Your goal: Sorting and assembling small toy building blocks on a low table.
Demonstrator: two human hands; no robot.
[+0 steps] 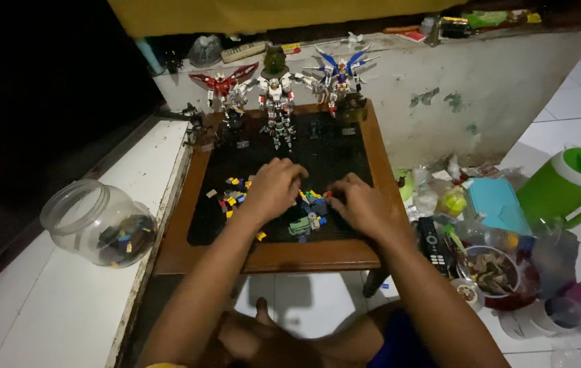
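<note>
Left hand [273, 187] palm down, fingers curled | right hand [362, 204] palm down, knuckles raised, just beside it | both forearms bare, reaching forward, converging

Small yellow-green packet [452, 202] on floor right of table, beside teal box [497, 202]; print too blurred.

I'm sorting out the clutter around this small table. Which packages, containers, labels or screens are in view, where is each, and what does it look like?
Clear jar: on its side left of the table, holding bricks.
Green jug: far right, white-rimmed lid.
Turquoise box: beside the jug, flat.
Black remote: by the right hand, buttoned.
Pale remote: back ledge.
No lit screens; any labels are too small to make out.
</note>
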